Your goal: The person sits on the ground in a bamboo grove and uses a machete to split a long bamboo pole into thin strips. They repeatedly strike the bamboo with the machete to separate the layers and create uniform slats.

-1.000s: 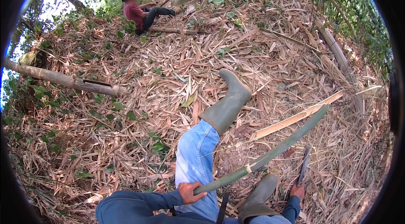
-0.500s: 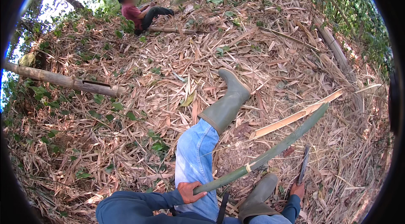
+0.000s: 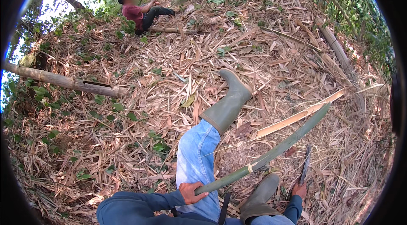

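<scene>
My left hand [image 3: 191, 193] is closed round the near end of a long green bamboo strip [image 3: 271, 156], beside my jeans-covered left thigh. The strip slants up and to the right, with a pale ring at a node partway along it. At the lower right, my right hand [image 3: 299, 190] is wrapped round the handle of a long-bladed knife [image 3: 305, 165]. Its dark blade points away from me, apart from the bamboo. A split bamboo piece [image 3: 299, 116], pale inner side showing, lies on the ground just beyond the green strip.
My rubber boots [image 3: 231, 102] rest on dry leaf litter. A cut bamboo pole [image 3: 63, 80] with a dark slot lies at the left, another pole [image 3: 337, 49] at the right. Up the slope a person in a red shirt [image 3: 135, 14] sits near a short pole [image 3: 174, 30].
My hands, the green bamboo strip and the knife have barely moved. The seated person's arms have shifted, and the upright blade-like thing they held no longer shows clearly.
</scene>
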A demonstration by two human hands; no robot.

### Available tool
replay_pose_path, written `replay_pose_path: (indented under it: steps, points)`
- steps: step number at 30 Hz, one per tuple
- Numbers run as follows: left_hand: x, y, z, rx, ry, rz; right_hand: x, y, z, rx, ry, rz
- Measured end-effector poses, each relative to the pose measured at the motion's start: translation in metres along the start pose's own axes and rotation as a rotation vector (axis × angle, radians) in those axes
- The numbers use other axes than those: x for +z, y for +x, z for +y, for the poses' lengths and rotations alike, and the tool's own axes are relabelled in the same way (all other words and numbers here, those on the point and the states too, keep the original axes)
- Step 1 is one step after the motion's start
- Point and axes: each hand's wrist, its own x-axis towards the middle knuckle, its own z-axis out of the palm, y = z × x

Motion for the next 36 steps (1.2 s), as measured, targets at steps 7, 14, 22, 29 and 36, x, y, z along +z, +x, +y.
replay_pose_path:
  steps: [7,14,22,29,36]
  points:
    - [-0.02,0.022,0.021,-0.002,0.031,-0.078,-0.022,0.008,-0.004,0.022,0.129,-0.121]
    - [-0.007,0.048,0.034,-0.179,-0.185,-0.453,-0.103,-0.052,-0.078,-0.161,0.355,-0.098]
    - [0.008,0.056,0.06,-0.336,-0.408,-0.637,-0.126,-0.12,-0.125,-0.768,-0.169,-0.37]
    - [-0.003,0.05,0.067,-0.594,-0.684,-0.718,-0.152,-0.105,-0.133,-0.793,-0.227,-0.579]
    - [-0.011,0.037,0.07,-0.643,-0.71,-0.744,-0.128,-0.064,-0.124,-0.647,-0.077,-0.423]
